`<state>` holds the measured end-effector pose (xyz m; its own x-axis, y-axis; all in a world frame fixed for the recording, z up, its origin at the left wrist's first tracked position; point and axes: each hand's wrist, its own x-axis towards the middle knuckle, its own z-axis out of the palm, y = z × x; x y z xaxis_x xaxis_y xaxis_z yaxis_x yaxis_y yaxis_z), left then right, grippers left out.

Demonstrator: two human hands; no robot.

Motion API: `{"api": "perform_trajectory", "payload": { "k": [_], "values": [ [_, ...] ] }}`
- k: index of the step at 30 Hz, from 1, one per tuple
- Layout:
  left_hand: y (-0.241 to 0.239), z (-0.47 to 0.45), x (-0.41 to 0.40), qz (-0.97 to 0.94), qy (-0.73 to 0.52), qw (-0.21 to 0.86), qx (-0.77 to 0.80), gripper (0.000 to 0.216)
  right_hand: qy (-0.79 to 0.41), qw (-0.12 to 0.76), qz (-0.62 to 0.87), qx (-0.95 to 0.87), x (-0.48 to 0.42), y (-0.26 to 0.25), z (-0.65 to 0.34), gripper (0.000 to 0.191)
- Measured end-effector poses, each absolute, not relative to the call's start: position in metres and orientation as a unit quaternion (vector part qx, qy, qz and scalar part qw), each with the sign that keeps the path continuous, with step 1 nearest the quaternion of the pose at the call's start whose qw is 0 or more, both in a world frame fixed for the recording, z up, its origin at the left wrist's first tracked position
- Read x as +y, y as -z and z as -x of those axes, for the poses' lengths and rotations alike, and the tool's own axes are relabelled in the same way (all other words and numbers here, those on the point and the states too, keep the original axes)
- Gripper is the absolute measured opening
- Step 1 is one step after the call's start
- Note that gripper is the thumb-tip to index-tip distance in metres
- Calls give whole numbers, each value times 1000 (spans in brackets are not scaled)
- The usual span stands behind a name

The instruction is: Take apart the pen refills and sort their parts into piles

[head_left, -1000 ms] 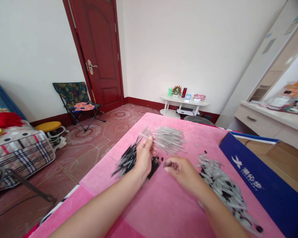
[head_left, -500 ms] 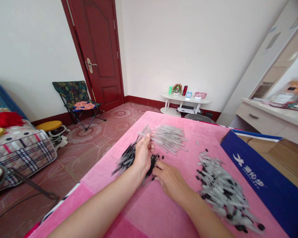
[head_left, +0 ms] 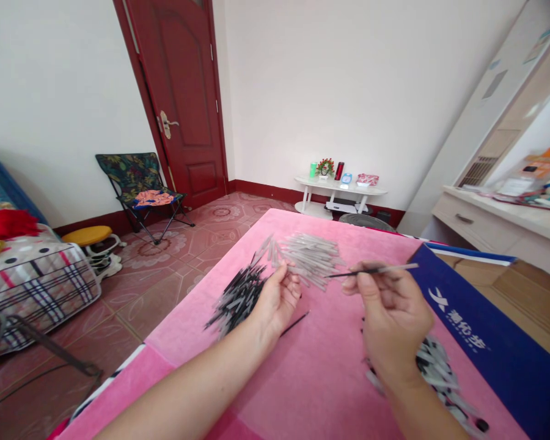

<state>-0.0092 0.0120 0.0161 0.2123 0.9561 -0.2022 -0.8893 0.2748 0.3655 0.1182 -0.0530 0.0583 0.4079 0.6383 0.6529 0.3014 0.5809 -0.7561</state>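
Fingers [head_left: 360, 286] of the right hand [head_left: 394, 315] pinch a thin pen refill [head_left: 371, 271] up over the pink cloth [head_left: 302, 379] while the left hand [head_left: 277, 299] curls round clear tubes [head_left: 270, 252], looks mid-pairing to me, next bit needs careful tip alignment.

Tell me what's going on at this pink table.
A person handles pen parts. The right hand pinches a thin refill raised above the pink cloth; the left hand grips a bundle of clear tubes. A heap of black refills lies by the left hand, a mixed heap below the right wrist.
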Motion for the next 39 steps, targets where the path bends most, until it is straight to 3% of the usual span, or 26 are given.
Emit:
{"api": "perform_trajectory", "payload": {
  "k": [5,19,29,32,36,39],
  "values": [
    [-17,-1,-2,-47,-563,803,188,12,-113,739,413,-520,-59,-75,-116,9],
    [-16,-11,-15,6,-547,815,193,10,-51,628,362,-687,-55,-60,-123,21],
    [-13,-17,-30,31,-527,839,132,7,-156,604,357,-695,-46,-59,-140,11],
    [-16,-12,-25,35,-535,834,127,9,-216,576,392,-684,-39,-61,-150,26],
    [-15,-8,-17,33,-542,829,135,11,-215,493,517,-666,-26,-61,-180,25],
    [-9,-12,-21,6,-533,832,156,5,-186,299,625,-697,-18,-53,-206,15]
  ]
}}
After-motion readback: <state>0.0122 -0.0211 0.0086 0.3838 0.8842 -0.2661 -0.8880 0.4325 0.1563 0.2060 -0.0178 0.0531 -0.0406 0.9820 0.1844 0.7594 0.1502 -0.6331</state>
